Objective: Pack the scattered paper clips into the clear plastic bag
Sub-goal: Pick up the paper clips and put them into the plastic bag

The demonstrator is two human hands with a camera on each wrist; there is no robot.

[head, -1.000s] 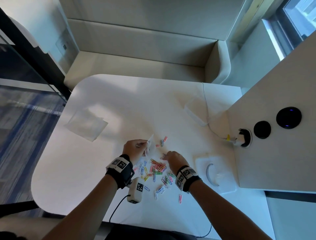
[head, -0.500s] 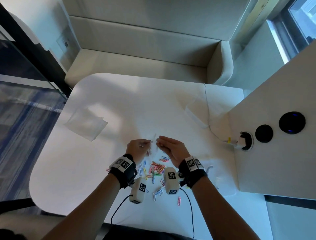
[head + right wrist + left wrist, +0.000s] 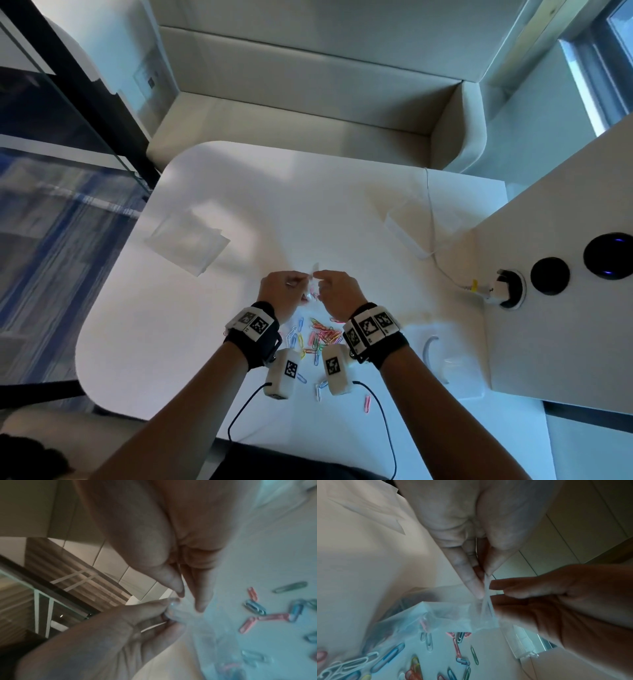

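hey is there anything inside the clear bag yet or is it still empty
Not empty. In the left wrist view at least one pink paper clip shows through the clear plastic bag; both hands pinch its top edge. How many are inside, I cannot tell.

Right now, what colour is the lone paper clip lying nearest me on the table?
Pink; the lone paper clip shows best in the head view.

No readable words, brands or numbers show in any view. The only signs are black-and-white square code markers on the wristbands (image 3: 251, 322) and on the two white camera blocks (image 3: 286, 371) at about 6 o'clock below them; possibly tiny print beside them, too small to read.
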